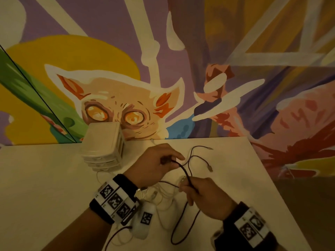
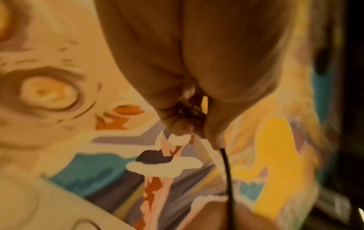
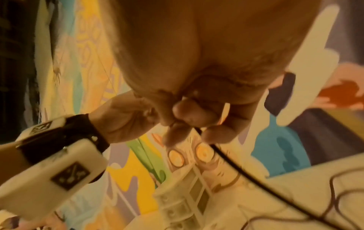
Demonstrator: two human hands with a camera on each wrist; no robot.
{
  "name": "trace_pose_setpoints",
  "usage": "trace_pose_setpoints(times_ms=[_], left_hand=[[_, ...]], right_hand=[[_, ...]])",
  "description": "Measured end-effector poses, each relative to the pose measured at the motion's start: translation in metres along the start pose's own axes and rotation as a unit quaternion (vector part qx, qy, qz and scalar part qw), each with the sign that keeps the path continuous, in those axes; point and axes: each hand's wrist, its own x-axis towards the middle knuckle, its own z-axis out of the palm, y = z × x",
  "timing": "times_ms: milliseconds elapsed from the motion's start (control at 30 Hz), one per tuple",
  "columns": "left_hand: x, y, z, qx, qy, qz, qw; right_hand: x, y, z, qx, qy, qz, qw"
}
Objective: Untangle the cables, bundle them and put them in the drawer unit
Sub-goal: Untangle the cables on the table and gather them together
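Observation:
A thick dark cable (image 1: 183, 169) stretches taut between my two hands above the white table (image 1: 45, 178). My left hand (image 1: 171, 159) pinches one end of it, and my right hand (image 1: 187, 187) grips it lower down; its slack loops down to the table near me. The left wrist view has my left hand (image 2: 189, 123) curled on the dark cable (image 2: 227, 171). From the right wrist, my right hand (image 3: 189, 123) holds the dark cable (image 3: 236, 166). The beige drawer unit (image 1: 103, 147) stands at the wall, left of my hands, its drawers closed.
A thinner dark cable (image 1: 198, 157) with a metal plug lies beyond my hands. White cables (image 1: 162, 197) sit tangled beneath my wrists. A painted mural wall (image 1: 163, 69) backs the table, whose right edge (image 1: 268, 171) runs diagonally towards me.

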Motion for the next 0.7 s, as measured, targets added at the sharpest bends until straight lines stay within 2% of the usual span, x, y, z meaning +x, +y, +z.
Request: trace_pose_setpoints(times_ms=[67,133,200,267,333,400,467,533,567,633,700], left_hand=[[-0.007,-0.005,0.008,-0.157,0.089,-0.075,0.981],[-0.016,-0.015,0.023,-0.281,0.152,-0.140,0.937],[-0.023,-0.026,0.036,-0.408,0.194,-0.198,0.870],[-0.027,-0.035,0.041,-0.505,0.231,-0.239,0.797],[-0.030,-0.044,0.041,-0.562,0.264,-0.276,0.733],[-0.033,-0.053,0.038,-0.586,0.288,-0.316,0.688],[-0.036,-0.059,0.036,-0.585,0.293,-0.346,0.672],[-0.040,-0.060,0.034,-0.562,0.276,-0.363,0.690],[-0.042,-0.059,0.033,-0.548,0.265,-0.369,0.703],[-0.044,-0.059,0.032,-0.522,0.248,-0.381,0.722],[-0.045,-0.060,0.032,-0.508,0.243,-0.391,0.728]], right_hand=[[0.000,0.003,0.014,0.034,-0.007,0.018,0.999],[0.003,0.004,0.027,0.055,-0.033,0.027,0.998],[0.008,0.004,0.034,0.077,-0.044,0.028,0.996],[0.017,0.015,0.038,0.116,-0.006,0.052,0.992],[0.031,0.039,0.040,0.180,0.060,0.138,0.972],[0.048,0.074,0.044,0.246,0.114,0.260,0.927],[0.062,0.108,0.050,0.327,0.135,0.381,0.854],[0.072,0.129,0.056,0.414,0.148,0.452,0.776],[0.077,0.135,0.059,0.442,0.155,0.462,0.753],[0.088,0.141,0.065,0.485,0.155,0.459,0.728],[0.096,0.141,0.071,0.525,0.164,0.451,0.703]])
